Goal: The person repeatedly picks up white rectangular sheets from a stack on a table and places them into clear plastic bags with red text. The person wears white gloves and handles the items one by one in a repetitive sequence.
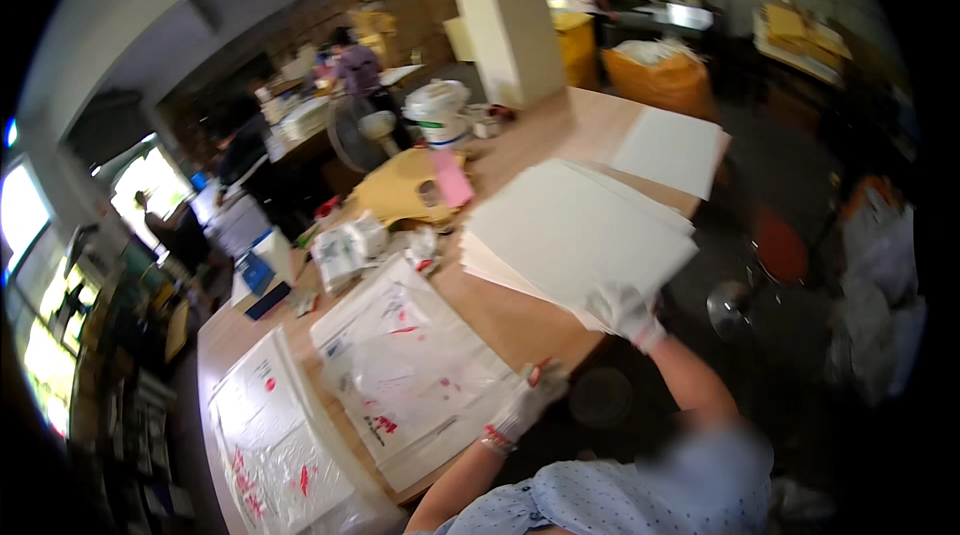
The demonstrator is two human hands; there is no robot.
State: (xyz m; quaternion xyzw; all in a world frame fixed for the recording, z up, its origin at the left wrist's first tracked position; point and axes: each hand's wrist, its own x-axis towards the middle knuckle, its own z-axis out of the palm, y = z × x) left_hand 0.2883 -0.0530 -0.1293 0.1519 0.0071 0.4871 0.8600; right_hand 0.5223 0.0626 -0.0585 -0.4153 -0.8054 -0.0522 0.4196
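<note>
White work gloves cover both my hands. My left hand [540, 397] is at the table's near edge, beside a plastic-wrapped white packet with red print [415, 365]. Its fingers are closed around a small red-and-dark thing [541, 372] too blurred to name. To the right, my right hand [622, 313] rests on the near corner of a fanned stack of large white sheets [575, 230], fingers stretched out and slightly smeared. Left of the first packet lies another stack of plastic-wrapped white packets [285, 435], also printed in red.
On the wooden table [545, 320] are more white sheets [670, 150], yellow-brown paper [400, 190], a pink slip [452, 178], a white bucket [437, 115] and a tall white box [512, 45]. A red-topped stool [778, 247] stands right. Other people work farther back.
</note>
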